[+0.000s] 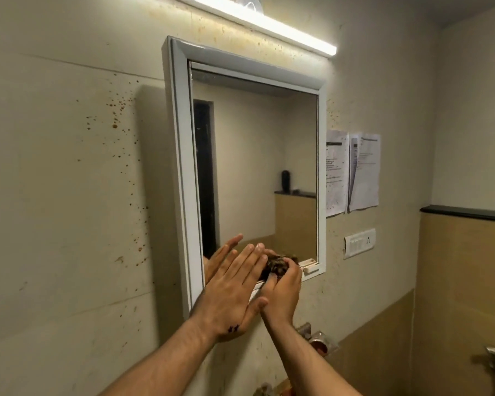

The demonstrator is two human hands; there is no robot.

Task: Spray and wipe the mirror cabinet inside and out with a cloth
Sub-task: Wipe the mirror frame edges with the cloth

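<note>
Right hand [282, 287] clutches a dark cloth [279, 265], half hidden behind the flat left hand [232, 292], against the mirror cabinet [183, 167].

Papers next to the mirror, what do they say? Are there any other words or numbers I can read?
Left paper: printed lines, too blurred to read.
Right paper: printed lines, too blurred to read.
Switch plate: a small mark, too small to read.
Left hand: two small dark star marks, no words.
Nothing else has writing.
</note>
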